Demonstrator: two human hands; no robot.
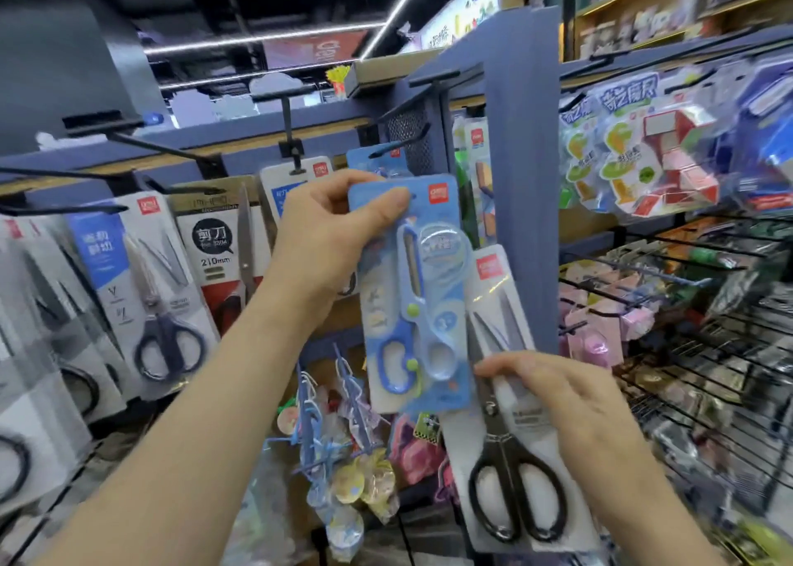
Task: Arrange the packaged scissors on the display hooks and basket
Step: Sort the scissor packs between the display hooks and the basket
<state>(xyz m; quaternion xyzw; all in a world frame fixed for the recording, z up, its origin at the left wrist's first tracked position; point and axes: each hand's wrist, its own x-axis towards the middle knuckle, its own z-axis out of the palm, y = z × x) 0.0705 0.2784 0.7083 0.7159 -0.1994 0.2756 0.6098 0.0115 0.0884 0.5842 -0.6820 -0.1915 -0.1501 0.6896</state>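
**Two scissor packs in hand at the hook wall**

Two packs are held up, one per hand. Nearest, low on the right, the right hand (570, 398) grips the black-handled scissors pack (510, 479) around its middle, fingers curled over the front, blades pointing up. Just beside it and overlapping its top left corner is the blue children's scissors pack (412, 299), held upright. The left hand (330, 239) pinches this pack near its top edge, thumb pressed flat on the front and fingers curled behind.

Directly behind that top edge, a black display hook (403, 145) juts out from the blue upright post (519, 179), with another blue pack (364, 160) hanging on it. To the left, further scissor packs hang in a row, among them a navy-handled scissors pack (146, 290) and a pack marked 210mm (219, 256). Below hang small packaged trinkets (343, 458). Farther right are wire racks (686, 351) and twist-puzzle packs (652, 157).
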